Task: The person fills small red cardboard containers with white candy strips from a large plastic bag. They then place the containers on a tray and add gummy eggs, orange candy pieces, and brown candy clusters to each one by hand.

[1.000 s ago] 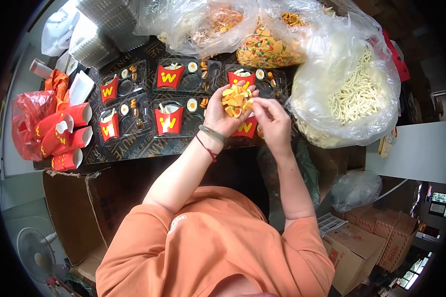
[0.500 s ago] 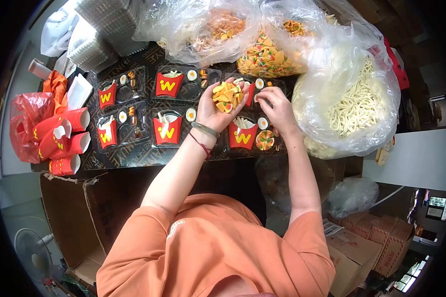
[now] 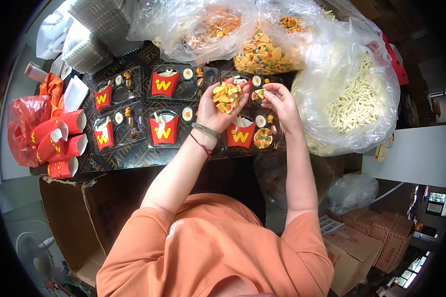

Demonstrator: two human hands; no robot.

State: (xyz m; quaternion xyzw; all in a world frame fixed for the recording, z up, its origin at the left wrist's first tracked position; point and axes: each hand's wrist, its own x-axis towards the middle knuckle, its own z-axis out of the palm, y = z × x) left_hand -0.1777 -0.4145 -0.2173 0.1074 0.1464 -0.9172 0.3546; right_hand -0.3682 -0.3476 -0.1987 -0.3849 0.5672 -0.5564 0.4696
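Note:
My left hand (image 3: pixel 210 110), palm up and cupped, holds a pile of small yellow toy pizza slices (image 3: pixel 227 96). Between the thumb and fingers of my right hand (image 3: pixel 284 108) is one toy pizza slice (image 3: pixel 258 94), over the upper right clear tray. That tray also has a red fries box, partly behind my left hand, and a toy fried egg (image 3: pixel 256 81). Just below, another tray contains a red fries box (image 3: pixel 240 135), a fried egg (image 3: pixel 260 121) and a round toy pizza (image 3: pixel 263 138) made of slices.
More filled trays, with fries boxes (image 3: pixel 164 84), stand to the left. Red boxes (image 3: pixel 59 141) pile up at the far left, below stacked clear trays (image 3: pixel 86 52). Plastic bags of slices (image 3: pixel 265 57) and white toy fries (image 3: pixel 354 106) line the back and right.
My right hand has shifted slightly right, and a pizza slice now shows at its fingertips. The left hand stays cupped around its pile. The whole view has shifted a little.

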